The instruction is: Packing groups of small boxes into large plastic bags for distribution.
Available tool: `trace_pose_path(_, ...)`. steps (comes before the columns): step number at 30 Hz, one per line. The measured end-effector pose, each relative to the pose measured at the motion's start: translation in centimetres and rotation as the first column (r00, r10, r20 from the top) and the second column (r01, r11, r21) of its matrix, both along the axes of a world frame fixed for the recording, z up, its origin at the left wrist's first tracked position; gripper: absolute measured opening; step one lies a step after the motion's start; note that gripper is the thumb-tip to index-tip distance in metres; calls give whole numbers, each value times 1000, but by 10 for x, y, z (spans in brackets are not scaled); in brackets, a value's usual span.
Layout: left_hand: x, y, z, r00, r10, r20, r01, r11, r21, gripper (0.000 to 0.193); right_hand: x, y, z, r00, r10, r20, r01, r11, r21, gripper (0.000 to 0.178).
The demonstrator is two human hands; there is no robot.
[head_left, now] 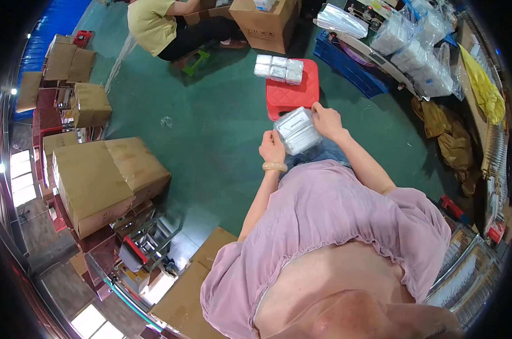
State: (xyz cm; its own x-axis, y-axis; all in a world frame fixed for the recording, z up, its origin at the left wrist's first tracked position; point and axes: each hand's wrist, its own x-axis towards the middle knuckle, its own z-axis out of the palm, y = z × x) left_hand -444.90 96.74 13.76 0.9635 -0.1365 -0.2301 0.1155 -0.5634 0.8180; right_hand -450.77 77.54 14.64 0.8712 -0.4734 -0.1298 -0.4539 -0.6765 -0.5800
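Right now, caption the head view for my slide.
Left hand and right hand hold a wrapped pack near a red stool.

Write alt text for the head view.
The left hand and right hand hold a plastic-wrapped white bundle near a red stool bearing more white packs. Beyond, a co-worker in yellow sits beside cardboard boxes.

Clocked from the bundle [298,131] you hold, white and silvery grey: at your twelve, the stool [292,97] is red with a diamond-quilted pattern; at one, the crate [346,66] is blue; at six, your blouse [329,209] is lilac; at seven, your bangle [274,166] is cream; at ten, the other person's top [149,27] is pale yellow, the small stool [195,63] bright green
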Motion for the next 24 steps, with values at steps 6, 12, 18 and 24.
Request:
trace_pose_path(6, 13, 10, 24, 875, -320, 364, 185, 915, 360, 17, 5, -18, 25, 992, 76, -98, -97, 966, -238, 13)
trace_pose_path(12, 62, -5, 64, 649, -459, 607, 117, 849, 516, 8, 21, -49, 58, 995, 77, -63, -96, 906, -411, 12)
trace_pose_path(18, 79, -37, 92, 633, -375, 678, 279, 927, 252, 10, 4, -74, 97, 997, 2, 82, 16, 974, -227, 21)
trace_pose_path(24, 64, -88, 129, 494, -534, 686, 578, 791, 200, 6, -9, -28, 119, 890, 396, 227, -312, 891, -331, 118)
